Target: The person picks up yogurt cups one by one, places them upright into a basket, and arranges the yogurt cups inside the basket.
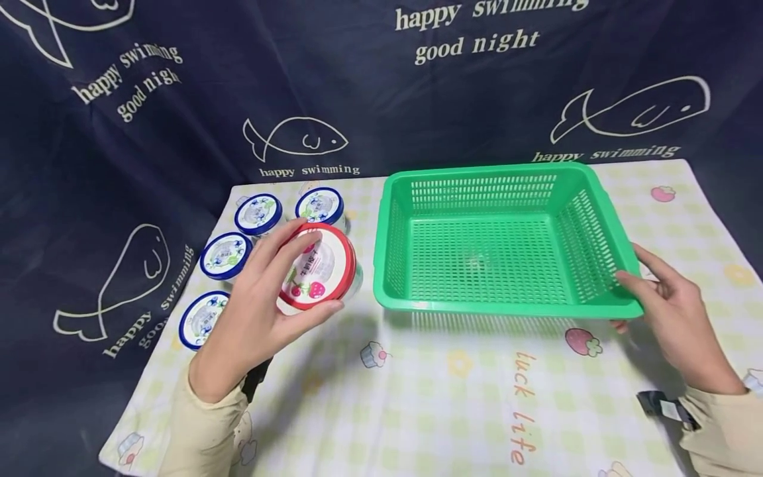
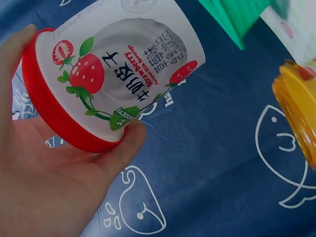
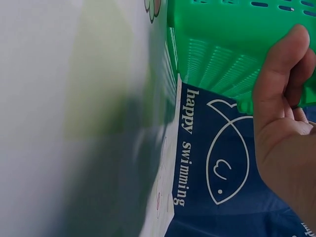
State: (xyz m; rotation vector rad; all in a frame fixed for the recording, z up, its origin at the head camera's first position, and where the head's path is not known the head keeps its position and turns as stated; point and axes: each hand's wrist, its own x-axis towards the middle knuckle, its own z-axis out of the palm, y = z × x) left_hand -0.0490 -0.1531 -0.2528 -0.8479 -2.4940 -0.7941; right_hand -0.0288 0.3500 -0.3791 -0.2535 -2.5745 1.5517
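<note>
Strawberry milk cup (image 2: pixel 116 74) and green basket (image 1: pixel 507 309), both in hand
The left hand (image 1: pixel 250 315) grips the cup's red lid (image 2: pixel 52 112), left of the basket; the right hand (image 1: pixel 679 315) grasps the basket's right rim (image 1: pixel 616 235). Farther left and back, four blue-lidded cups (image 1: pixel 258 213) stand on a checked tablecloth (image 1: pixel 429 417) before a navy curtain (image 1: pixel 417 119).

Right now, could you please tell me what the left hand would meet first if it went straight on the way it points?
Probably the blue-lidded cup nearest the basket, though the left hand looks raised and might pass above it; depth is unclear.
</note>
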